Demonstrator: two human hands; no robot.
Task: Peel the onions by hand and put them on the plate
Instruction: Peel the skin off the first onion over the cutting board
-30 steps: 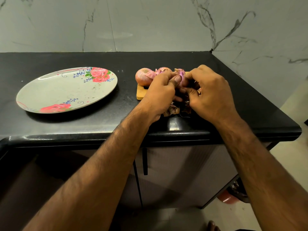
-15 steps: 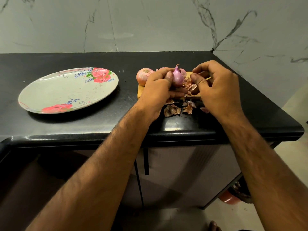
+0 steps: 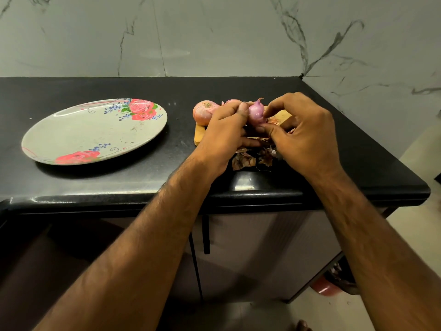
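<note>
Head view is showing the right hand (image 3: 307,134) coming back: half a second ago it was drawing away toward 3 o'clock with its fingers off the bulb. Now its thumb and forefinger are closing on the pink onion (image 3: 257,110) again, which suggests one strip is off and another is being started. The left hand (image 3: 224,130) is gripping that onion from 9 o'clock, fingers curled round it, above the wooden board (image 3: 200,134). Counting: one plate (image 3: 78,134), lying at 9 o'clock of the hands; three onions, namely the held one, an unpeeled onion (image 3: 202,113) and a third onion (image 3: 231,101) peeping behind the knuckles; one board; several peel scraps (image 3: 243,161) at 6 o'clock.
</note>
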